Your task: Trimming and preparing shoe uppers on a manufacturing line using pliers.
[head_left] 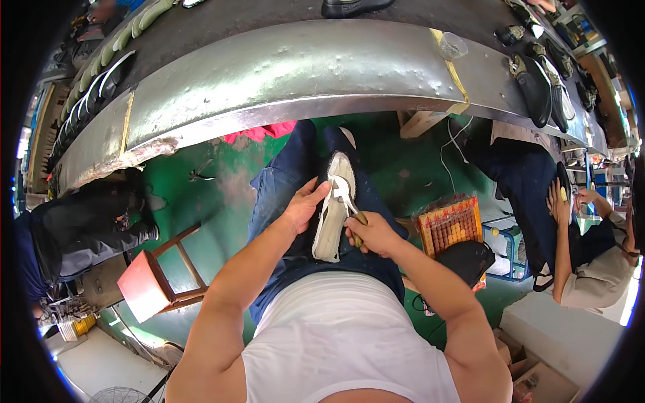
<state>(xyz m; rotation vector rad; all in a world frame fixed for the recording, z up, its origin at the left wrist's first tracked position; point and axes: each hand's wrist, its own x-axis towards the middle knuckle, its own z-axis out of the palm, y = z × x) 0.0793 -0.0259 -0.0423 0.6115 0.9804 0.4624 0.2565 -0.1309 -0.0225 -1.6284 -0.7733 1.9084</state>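
Note:
A pale shoe [326, 235], its sole side facing up, lies lengthwise across my lap with its toe pointing away from me. My left hand [307, 205] grips its left edge, the thumb near the forefoot and the other fingers mostly hidden. In my right hand [373, 233] is a hand tool with a bright, curved metal head [341, 189] and a yellowish-brown handle; it looks like pincers, though glare hides its exact shape. The tool's head rests over the front half of the shoe. My fingers are wrapped round the handle at the shoe's right side.
Beyond my knees runs a metal-edged bench [289, 74] with dark shoes [533, 87] at right and pale shoe parts at left. A red-topped stool [144, 285] stands left. A beaded seat mat [449, 225] lies right. Co-workers sit on both sides, one with a visible hand [557, 203].

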